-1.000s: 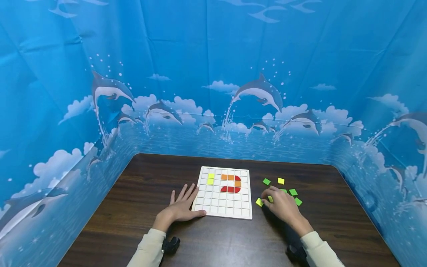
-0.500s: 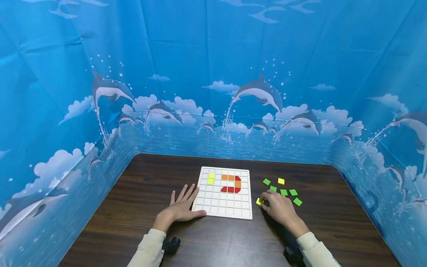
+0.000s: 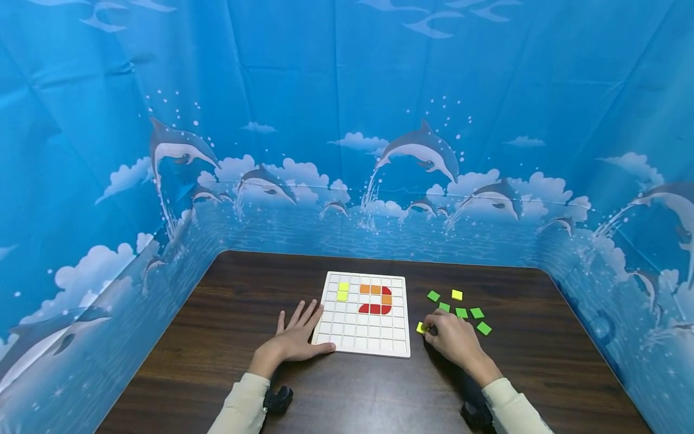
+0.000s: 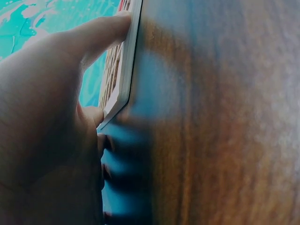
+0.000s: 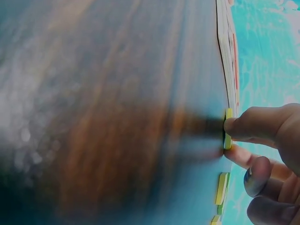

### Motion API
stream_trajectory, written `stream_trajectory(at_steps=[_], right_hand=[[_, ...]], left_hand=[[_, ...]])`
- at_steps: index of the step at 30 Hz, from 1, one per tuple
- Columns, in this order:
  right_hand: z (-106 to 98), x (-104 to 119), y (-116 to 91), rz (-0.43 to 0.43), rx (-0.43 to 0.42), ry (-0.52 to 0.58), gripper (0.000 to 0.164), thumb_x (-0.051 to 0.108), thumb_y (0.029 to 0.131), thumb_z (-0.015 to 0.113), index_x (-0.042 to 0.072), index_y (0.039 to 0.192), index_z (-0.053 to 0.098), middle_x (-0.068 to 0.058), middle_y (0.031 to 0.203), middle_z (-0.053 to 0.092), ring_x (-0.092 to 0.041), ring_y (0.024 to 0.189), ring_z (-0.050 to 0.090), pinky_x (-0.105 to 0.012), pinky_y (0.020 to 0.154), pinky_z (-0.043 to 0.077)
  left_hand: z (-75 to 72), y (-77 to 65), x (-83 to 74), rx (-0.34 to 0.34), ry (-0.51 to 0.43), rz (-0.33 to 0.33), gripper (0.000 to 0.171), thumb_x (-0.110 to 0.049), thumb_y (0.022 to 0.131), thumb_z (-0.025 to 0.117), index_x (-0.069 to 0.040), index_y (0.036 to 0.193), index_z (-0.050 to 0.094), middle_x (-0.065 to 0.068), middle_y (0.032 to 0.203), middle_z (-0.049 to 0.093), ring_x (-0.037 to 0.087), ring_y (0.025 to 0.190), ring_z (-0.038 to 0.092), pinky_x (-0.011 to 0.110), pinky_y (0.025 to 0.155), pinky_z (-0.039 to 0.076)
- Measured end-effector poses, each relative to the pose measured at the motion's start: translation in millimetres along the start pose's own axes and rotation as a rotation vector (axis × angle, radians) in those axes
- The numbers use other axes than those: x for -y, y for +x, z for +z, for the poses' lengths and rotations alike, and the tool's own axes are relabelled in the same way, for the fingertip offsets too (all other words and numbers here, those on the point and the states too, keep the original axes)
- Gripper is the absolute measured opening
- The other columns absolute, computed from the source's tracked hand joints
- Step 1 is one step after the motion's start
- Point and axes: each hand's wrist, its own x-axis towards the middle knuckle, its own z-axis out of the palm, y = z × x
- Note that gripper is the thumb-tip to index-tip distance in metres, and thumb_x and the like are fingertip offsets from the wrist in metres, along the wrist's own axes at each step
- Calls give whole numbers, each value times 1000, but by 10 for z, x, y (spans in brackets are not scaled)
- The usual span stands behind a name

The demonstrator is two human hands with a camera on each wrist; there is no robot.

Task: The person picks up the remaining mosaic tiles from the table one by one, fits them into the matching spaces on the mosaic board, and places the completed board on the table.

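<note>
A white grid board (image 3: 360, 330) lies on the table, holding red and orange pieces (image 3: 375, 308) in a hooked shape and two yellow squares (image 3: 343, 292). My left hand (image 3: 293, 341) rests with spread fingers at the board's left edge, its thumb on the near left corner. To the right of the board, my right hand (image 3: 454, 339) pinches a small yellow tile (image 3: 420, 327) at the tabletop between thumb and index finger. The right wrist view has this tile (image 5: 228, 142) at the thumb tip; another yellow tile (image 5: 221, 188) lies beyond, near the curled fingers.
Several loose green tiles (image 3: 476, 313) and one yellow tile (image 3: 457, 295) lie behind and right of my right hand. The dark wooden table (image 3: 260, 271) ends at a blue dolphin-print curtain (image 3: 336, 120) on the far side and both sides.
My right hand has shifted slightly left and closed its fingertips on the nearest yellow tile, uncovering a green tile behind it. My left hand and the board stay put.
</note>
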Motion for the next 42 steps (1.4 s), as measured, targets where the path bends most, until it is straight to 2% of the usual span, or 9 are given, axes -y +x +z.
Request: stream_trajectory(at_steps=[8,16,20,24,31,37,42], right_hand=[[-6,-17,-9,-21,-20,-4,11,14,84,90,19,86,80,2,98,74,-9,68,60,-30,56,50],[-40,-16,6,-17,-30,-2,11,17,84,90,20,87,80,3,101,74,-9,69,60,-29,55,48],[-53,-1,13,-8,-30,13,11,17,84,90,20,88,81,1,103,75,-8,68,58,-28,54,46],[-74,24,27,-9,-52,27,11,17,84,90,21,88,81,1,106,75,-8,68,58,-28,53,45],[-106,138,104,-11,-79,45,10,17,82,91,20,87,82,0,106,76,-9,69,61,-27,54,46],[-99,257,188,-32,-96,64,10,18,83,91,19,85,82,1,102,75,-10,72,61,-27,56,47],[-101,369,272,-51,-99,72,8,18,83,90,18,86,83,1,104,75,-10,73,60,-26,56,46]], left_hand=[[27,27,23,5,22,-11,114,-88,88,54,-26,174,13,5,182,5,37,168,-3,75,125,-12],[-10,12,-16,7,29,-38,112,-83,89,60,-24,174,16,3,182,7,34,169,-1,73,127,-9],[22,33,26,8,44,-43,114,-88,88,55,-26,174,12,0,182,3,32,169,-4,71,128,-11],[56,60,66,5,49,-27,115,-90,87,54,-27,174,11,1,182,3,33,169,-4,73,127,-11],[27,36,22,12,25,-27,115,-90,87,54,-27,174,13,2,182,5,33,169,-3,74,126,-10],[-63,-27,-68,24,-5,-23,114,-83,88,62,-22,173,19,8,182,10,38,168,0,76,125,-11],[18,34,20,7,10,-1,114,-86,87,59,-25,174,16,7,182,8,39,168,-2,79,123,-11]])
